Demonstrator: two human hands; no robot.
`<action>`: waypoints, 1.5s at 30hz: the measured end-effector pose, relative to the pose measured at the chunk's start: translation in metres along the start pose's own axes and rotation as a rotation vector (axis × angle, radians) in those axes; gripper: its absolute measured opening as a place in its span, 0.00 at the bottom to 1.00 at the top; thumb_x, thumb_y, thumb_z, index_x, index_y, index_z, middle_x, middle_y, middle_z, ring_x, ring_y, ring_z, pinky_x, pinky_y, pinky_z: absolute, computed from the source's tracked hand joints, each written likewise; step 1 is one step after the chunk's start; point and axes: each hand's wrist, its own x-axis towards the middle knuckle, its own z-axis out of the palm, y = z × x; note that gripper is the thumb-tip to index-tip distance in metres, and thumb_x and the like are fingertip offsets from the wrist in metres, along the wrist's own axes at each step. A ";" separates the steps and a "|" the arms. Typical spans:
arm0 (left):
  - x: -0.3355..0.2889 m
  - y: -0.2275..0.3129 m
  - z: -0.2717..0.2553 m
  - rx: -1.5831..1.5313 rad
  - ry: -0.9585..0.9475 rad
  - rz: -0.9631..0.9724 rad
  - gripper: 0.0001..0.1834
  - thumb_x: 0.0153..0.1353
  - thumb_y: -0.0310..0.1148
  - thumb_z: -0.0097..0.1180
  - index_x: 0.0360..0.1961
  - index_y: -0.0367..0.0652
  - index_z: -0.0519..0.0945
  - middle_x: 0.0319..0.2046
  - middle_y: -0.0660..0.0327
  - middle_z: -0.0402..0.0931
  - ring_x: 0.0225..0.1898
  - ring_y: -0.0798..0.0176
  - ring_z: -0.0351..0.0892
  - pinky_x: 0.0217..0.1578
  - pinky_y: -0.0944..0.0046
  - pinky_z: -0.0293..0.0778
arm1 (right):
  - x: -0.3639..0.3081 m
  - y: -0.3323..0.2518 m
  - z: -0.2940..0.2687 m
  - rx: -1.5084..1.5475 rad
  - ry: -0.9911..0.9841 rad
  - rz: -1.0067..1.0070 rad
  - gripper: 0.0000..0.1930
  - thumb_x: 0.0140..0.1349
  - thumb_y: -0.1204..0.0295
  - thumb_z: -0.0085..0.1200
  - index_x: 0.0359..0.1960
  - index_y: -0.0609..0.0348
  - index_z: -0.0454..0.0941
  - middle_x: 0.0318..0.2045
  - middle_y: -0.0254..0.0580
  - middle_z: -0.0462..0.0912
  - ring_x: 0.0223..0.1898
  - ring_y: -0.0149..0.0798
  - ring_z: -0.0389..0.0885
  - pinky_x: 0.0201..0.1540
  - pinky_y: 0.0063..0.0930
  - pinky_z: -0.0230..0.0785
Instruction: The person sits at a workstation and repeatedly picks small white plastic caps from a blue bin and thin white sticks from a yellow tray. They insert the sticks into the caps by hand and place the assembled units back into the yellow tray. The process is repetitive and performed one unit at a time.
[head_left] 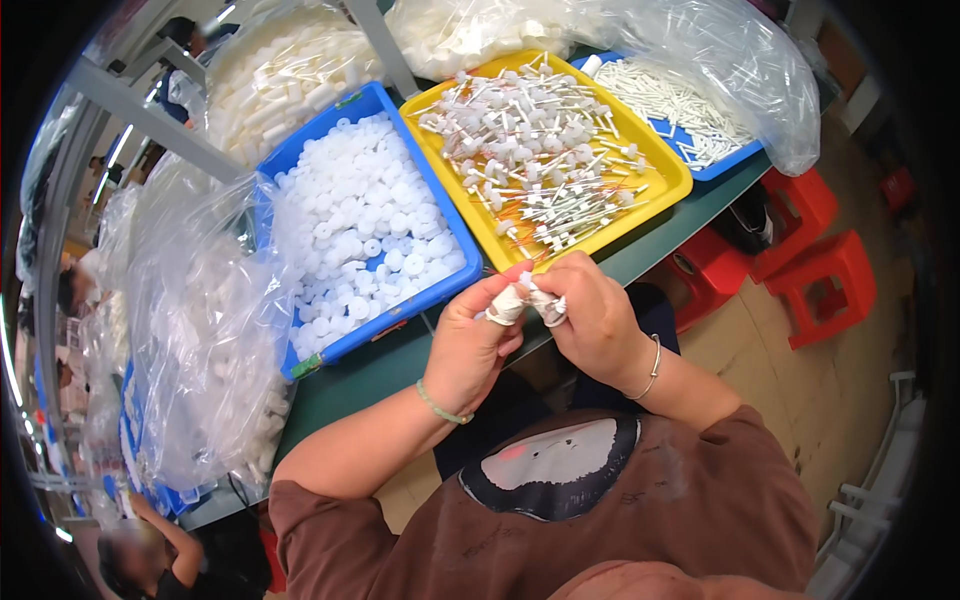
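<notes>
My left hand [470,335] and my right hand [600,318] meet just in front of the yellow tray [668,188]. Both are closed in a pinch, fingertips together, on a small white plastic piece [527,281] that is mostly hidden. White wrapping covers both thumbs. In the yellow tray lies a heap of small assemblies [530,140], with white discs, thin white sticks and orange-red strands. Left of it, a blue tray [464,268] contains many loose white round plastic pieces [365,215] with centre holes.
At the far right, another blue tray [735,160] carries short white sticks [670,105]. Clear plastic bags of white parts [300,80] crowd the back and left of the green table [350,400]. Red stools [825,285] stand to the right; another person [150,550] sits at lower left.
</notes>
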 end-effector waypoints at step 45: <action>0.004 0.007 -0.002 -0.146 -0.065 -0.075 0.20 0.65 0.40 0.53 0.55 0.48 0.70 0.49 0.65 0.72 0.26 0.78 0.58 0.21 0.81 0.58 | 0.069 0.193 -0.145 -0.736 -0.429 0.525 0.09 0.49 0.76 0.56 0.33 0.64 0.81 0.35 0.50 0.81 0.39 0.51 0.79 0.43 0.38 0.71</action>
